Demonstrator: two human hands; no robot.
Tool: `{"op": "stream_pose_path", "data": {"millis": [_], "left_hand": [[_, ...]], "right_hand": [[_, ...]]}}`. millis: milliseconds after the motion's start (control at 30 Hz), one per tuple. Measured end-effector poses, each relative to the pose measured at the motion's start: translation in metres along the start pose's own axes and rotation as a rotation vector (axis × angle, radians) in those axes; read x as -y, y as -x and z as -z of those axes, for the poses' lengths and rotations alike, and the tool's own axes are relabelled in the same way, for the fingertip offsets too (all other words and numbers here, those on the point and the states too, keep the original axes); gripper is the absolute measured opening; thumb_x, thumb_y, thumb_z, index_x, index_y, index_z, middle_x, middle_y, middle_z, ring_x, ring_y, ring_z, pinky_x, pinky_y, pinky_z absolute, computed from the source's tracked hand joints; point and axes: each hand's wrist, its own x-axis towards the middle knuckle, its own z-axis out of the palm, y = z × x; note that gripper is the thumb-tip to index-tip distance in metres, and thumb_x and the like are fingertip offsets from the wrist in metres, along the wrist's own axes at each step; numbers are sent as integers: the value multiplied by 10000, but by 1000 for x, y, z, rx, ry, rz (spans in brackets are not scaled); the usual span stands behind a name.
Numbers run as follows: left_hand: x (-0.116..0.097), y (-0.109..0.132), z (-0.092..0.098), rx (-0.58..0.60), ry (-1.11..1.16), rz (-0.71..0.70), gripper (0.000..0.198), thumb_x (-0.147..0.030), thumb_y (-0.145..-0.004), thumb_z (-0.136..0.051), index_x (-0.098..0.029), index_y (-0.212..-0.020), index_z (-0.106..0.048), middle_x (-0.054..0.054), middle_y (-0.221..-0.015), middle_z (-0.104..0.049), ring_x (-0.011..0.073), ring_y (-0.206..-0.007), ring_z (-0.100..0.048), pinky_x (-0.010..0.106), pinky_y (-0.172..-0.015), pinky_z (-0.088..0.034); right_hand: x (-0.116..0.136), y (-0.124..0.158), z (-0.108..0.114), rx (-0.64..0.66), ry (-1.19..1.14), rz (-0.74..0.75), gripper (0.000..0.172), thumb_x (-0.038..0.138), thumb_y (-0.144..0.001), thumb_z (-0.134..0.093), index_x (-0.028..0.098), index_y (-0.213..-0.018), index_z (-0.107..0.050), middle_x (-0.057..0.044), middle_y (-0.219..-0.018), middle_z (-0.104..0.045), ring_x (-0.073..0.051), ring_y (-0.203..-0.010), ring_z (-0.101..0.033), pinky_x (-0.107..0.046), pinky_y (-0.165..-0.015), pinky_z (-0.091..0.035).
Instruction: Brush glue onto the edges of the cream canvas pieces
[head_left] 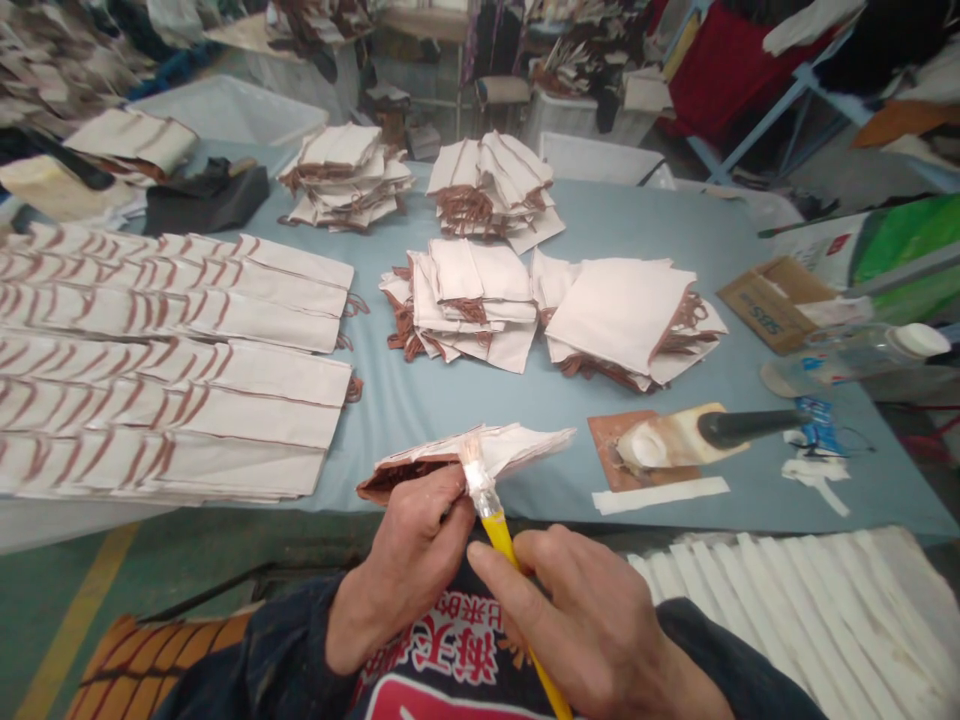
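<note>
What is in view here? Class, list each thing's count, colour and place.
work table: one, blue-grey, centre
fabric piece: one, cream, brown-edged, near edge
paintbrush: one, yellow-handled, at fabric piece
fabric stacks: at least four, cream, brown-edged, mid-table
fabric rows: several, cream, brown-edged, table's left
cardboard box: one, brown, table's right
bottle: one, clear, white-capped, table's right
container: one, whitish, black-handled, front right
board: one, brown, under container
bins: at least two, whitish, behind table
ribbed material: uncounted, white, lower right
background clutter: uncountable, mixed, behind
sleeves: two, dark, lower edge
left hand: one, holding fabric piece
right hand: one, holding paintbrush
</note>
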Motion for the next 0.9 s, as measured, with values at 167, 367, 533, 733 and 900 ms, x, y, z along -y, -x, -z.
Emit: {"op": "stream_pose_path", "data": {"millis": [167,367,533,733,900], "left_hand": [[0,-4,-4,-42,-19,-15,276,-105,-1000,-486,-193,-892,-724,44,-855,-791,191,-779,-750,277,-796,-605],[5,-9,-3,-132,-45,-54,243,-103,-994,-503,-190,-814,-641,25,-753,-715,153,-623,-656,244,-599,-522],[10,-9,-1,-134,-132,-142,245,-91,-1004,-515,-192,-813,-631,39,-743,-699,193,-714,-704,289,-696,-548],[16,-6,-3,-102,-173,-223,277,-35,-975,-524,-208,-767,-577,21,-702,-666,176,-652,-657,287,-634,-498],[11,-6,-5,-84,-225,-209,268,-22,-975,-495,-203,-797,-583,21,-702,-662,171,-634,-633,287,-620,-484]], "right_hand": [[1,-1,-3,-88,-71,-65,261,119,-1041,-501,164,-1197,-705,6,-680,-576,-165,-580,-513,-309,-501,-396],[7,9,-4,-362,-361,-320,298,80,-989,-500,213,-1172,-694,21,-753,-564,-107,-552,-526,-223,-464,-454],[1,16,4,-417,-430,-525,290,106,-969,-593,255,-1211,-655,34,-729,-625,-136,-567,-602,-246,-507,-522],[-7,3,14,-261,-239,-301,194,104,-962,-615,238,-1094,-664,10,-781,-686,-128,-616,-669,-230,-550,-560],[-6,-6,7,-184,-168,-213,119,138,-1001,-610,197,-1076,-681,31,-690,-553,-103,-531,-539,-213,-470,-441]]}}
